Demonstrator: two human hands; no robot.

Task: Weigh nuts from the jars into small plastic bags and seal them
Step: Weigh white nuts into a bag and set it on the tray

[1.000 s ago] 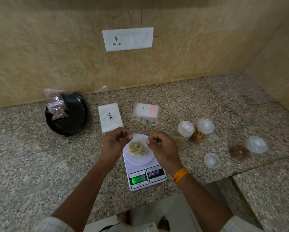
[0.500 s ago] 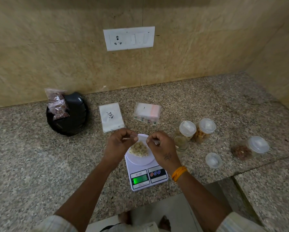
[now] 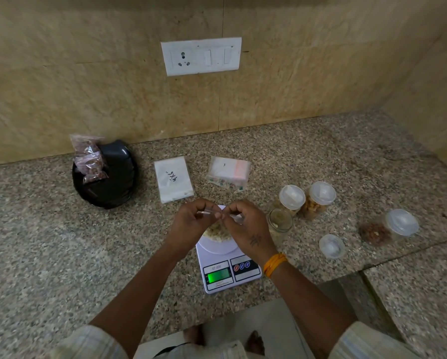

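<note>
A small clear plastic bag of pale nuts hangs over the white digital scale, whose green display is lit. My left hand and my right hand meet above the scale, each pinching the bag's top edge between thumb and fingers. Most of the bag is hidden behind my hands. An open jar stands just right of the scale, its lid lying further right. Two lidded jars stand behind it. Another jar lies on its side at the far right.
A black bowl at the left holds filled bags of dark nuts. Two packs of empty bags lie behind the scale. The counter's front edge runs just below the scale, and walls close the back and right.
My hands have come together over the scale, from apart at the bag's two corners to almost touching, and have risen slightly with the bag's top edge.
</note>
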